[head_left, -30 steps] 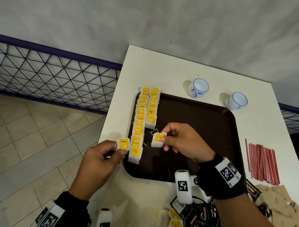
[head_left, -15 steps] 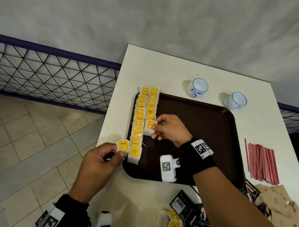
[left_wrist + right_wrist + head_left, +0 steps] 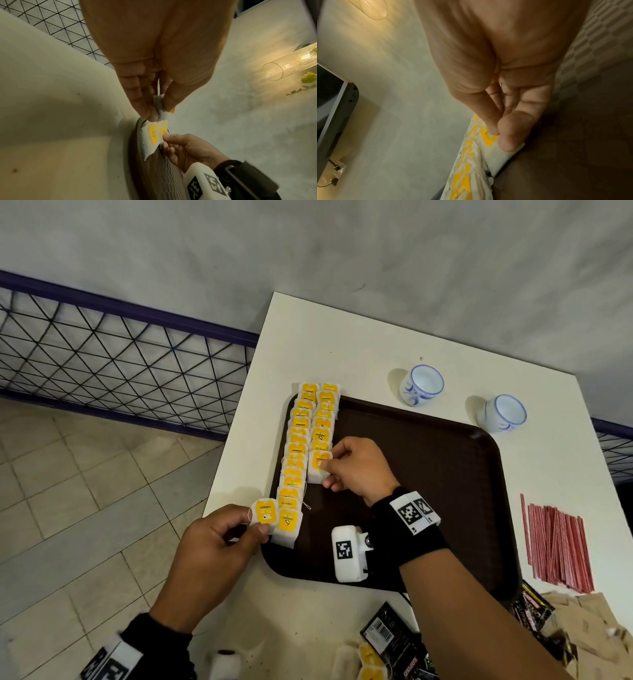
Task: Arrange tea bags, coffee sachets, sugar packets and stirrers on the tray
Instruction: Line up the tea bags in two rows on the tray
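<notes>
On the tray's (image 3: pixel 445 508) left edge, the right hand (image 3: pixel 356 470) pinches a tea bag (image 3: pixel 320 465) at the near end of the inner row, while the left hand (image 3: pixel 212 556) pinches another bag (image 3: pixel 263 513) just off the tray's near-left corner

Two blue-and-white cups (image 3: pixel 421 385) (image 3: pixel 501 412), white table (image 3: pixel 329 347), black wire fence (image 3: pixel 102 354), tiled floor (image 3: pixel 68 508)

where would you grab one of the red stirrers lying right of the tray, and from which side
Pinch a red stirrer near its middle, coming straight down from above. They lie flat on the white table, packed side by side, so the sides offer no gap. The outermost one, toward the brown tray, lies slightly apart and looks easiest to lift. The right hand is nearer, but holds a tea bag.
</notes>
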{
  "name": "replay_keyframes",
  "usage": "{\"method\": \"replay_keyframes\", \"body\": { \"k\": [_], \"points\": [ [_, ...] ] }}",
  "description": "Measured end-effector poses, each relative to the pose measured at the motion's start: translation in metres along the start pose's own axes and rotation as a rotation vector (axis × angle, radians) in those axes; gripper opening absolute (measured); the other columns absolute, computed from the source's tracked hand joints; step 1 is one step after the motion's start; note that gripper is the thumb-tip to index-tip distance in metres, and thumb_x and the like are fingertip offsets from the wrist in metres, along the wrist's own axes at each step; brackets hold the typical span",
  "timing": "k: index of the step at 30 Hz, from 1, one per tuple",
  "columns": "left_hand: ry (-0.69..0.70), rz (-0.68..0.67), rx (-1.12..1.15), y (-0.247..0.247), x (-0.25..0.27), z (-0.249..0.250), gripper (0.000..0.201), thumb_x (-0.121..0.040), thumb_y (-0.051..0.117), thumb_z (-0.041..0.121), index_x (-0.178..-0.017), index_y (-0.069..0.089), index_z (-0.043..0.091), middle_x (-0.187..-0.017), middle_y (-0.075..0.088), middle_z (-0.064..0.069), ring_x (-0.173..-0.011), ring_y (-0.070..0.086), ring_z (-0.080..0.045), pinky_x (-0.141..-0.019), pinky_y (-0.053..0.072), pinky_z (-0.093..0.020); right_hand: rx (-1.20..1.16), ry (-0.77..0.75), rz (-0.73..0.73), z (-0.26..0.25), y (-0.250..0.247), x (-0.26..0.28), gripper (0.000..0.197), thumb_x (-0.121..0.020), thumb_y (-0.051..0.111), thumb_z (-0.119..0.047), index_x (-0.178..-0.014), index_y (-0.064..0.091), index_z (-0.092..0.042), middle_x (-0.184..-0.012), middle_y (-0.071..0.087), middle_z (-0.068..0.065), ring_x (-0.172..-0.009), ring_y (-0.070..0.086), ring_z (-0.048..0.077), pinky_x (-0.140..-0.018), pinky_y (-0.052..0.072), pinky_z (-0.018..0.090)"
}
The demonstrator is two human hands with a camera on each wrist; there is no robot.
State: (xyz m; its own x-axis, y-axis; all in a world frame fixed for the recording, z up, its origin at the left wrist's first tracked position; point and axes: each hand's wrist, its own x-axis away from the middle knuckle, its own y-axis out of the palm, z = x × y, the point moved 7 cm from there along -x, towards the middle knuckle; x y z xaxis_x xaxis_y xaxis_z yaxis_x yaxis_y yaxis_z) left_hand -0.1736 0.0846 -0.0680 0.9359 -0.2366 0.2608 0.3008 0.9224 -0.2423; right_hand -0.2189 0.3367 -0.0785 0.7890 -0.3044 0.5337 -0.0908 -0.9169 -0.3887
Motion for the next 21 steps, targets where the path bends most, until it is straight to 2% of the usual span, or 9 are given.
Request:
{"method": "replay_keyframes", "body": {
  "k": [4,7,11,12,14,16,18,21],
  "points": [
    [-0.005,-0.019,0.006,0.002,0.0,0.001,0.028,-0.074,0.073,0.037,-0.094,0.08,0.02,-0.093,0.078,0.012,-0.09,0.073,-0.008,-0.082,0.062,-0.031,-0.02,0.027,0.02,0.001,0.001,-0.001,0.016,-0.088,0.07,-0.001,-0.096,0.057,-0.003,-0.079,0.071,0.022,-0.059,0.071,0.026,-0.051,0.055,0.03],
    [0.006,-0.032,0.023,0.004,-0.001,0.003,0.029,-0.074,0.073,0.036,-0.095,0.08,0.018,-0.094,0.079,0.01,-0.092,0.074,-0.01,-0.083,0.062,-0.032,-0.004,0.033,0.047,0.002,0.001,0.001,0.018,-0.088,0.07,-0.004,-0.099,0.055,-0.005,-0.075,0.07,0.017,-0.059,0.071,0.025,-0.052,0.057,0.031],
    [0.009,-0.046,0.043,0.009,-0.002,0.006,0.03,-0.075,0.073,0.039,-0.093,0.079,0.016,-0.093,0.078,0.007,-0.087,0.074,-0.013,-0.081,0.062,-0.035,0.167,-0.149,0.151,-0.014,-0.009,0.015,0.018,-0.083,0.077,-0.022,-0.091,0.061,-0.019,-0.077,0.067,0.002,-0.064,0.066,0.015,-0.062,0.056,0.032],
    [0.009,-0.048,0.05,0.01,-0.002,0.008,0.03,-0.075,0.073,0.039,-0.092,0.079,0.015,-0.092,0.078,0.006,-0.086,0.074,-0.014,-0.08,0.062,-0.037,0.129,-0.193,0.11,-0.02,-0.008,0.024,0.018,-0.082,0.079,-0.024,-0.092,0.064,-0.019,-0.079,0.065,0.001,-0.065,0.062,0.013,-0.063,0.054,0.031],
    [0.02,-0.05,0.063,0.013,-0.004,0.011,0.022,-0.079,0.078,0.035,-0.088,0.079,0.015,-0.087,0.077,0.002,-0.08,0.073,-0.017,-0.075,0.062,-0.042,0.014,-0.24,-0.069,-0.028,0.003,0.044,0.021,-0.082,0.081,-0.023,-0.099,0.07,-0.015,-0.082,0.064,0.003,-0.064,0.058,0.011,-0.058,0.048,0.022],
    [0.03,-0.072,0.072,0.018,-0.005,0.016,0.012,-0.082,0.08,0.033,-0.083,0.078,0.021,-0.081,0.076,-0.001,-0.075,0.073,-0.019,-0.071,0.06,-0.041,-0.037,-0.233,-0.248,-0.029,0.015,0.064,0.025,-0.084,0.08,-0.019,-0.106,0.071,-0.011,-0.087,0.067,0.008,-0.063,0.058,0.01,-0.054,0.043,0.014],
    [0.027,-0.119,0.081,0.025,-0.005,0.02,0.004,-0.086,0.076,0.026,-0.083,0.078,0.024,-0.079,0.076,0.0,-0.074,0.073,-0.018,-0.072,0.061,-0.041,-0.017,-0.247,-0.33,-0.025,0.022,0.076,0.027,-0.084,0.079,-0.014,-0.109,0.071,-0.009,-0.093,0.071,0.008,-0.063,0.058,0.005,-0.054,0.043,0.012],
    [0.006,-0.164,0.073,0.034,-0.004,0.023,0.009,-0.091,0.072,0.018,-0.089,0.079,0.023,-0.079,0.077,-0.001,-0.077,0.075,-0.022,-0.077,0.062,-0.046,-0.061,-0.23,-0.35,-0.016,0.023,0.082,0.018,-0.085,0.076,-0.006,-0.101,0.07,0.0,-0.069,0.069,-0.009,-0.055,0.056,0.004,-0.051,0.042,0.011]
  ]
}}
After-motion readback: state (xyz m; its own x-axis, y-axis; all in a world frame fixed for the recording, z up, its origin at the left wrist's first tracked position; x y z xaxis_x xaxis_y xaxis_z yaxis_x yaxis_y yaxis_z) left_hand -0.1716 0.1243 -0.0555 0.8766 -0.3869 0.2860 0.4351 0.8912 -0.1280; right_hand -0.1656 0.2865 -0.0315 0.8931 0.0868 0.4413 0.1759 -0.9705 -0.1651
